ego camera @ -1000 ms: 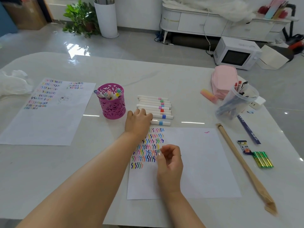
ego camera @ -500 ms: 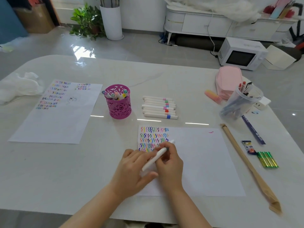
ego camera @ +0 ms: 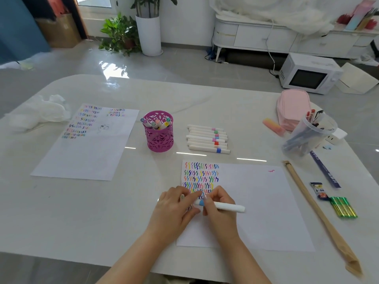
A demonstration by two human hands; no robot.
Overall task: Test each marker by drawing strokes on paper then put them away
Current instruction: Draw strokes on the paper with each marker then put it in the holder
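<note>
White marker (ego camera: 226, 207), blue-banded, sits level over the paper (ego camera: 256, 201). Both hands meet on it: right hand (ego camera: 220, 210) grips the barrel, left hand (ego camera: 175, 208) pinches its left end.

- Bright, even daylight is pouring in from the window (ego camera: 94, 1) at 11 o'clock.
- Hard white glare hits the glossy floor (ego camera: 114, 72) at 11 o'clock, and thin bright streaks cross the table (ego camera: 190, 153) mid-frame.
- Shadows on the paper (ego camera: 266, 201) are soft and faint.
- The marker (ego camera: 225, 207) at 6 o'clock looks crisp.
- Wide-angle bending curves the table's edges, and the blue panel (ego camera: 18, 27) at 10 o'clock smears into blur.
</note>
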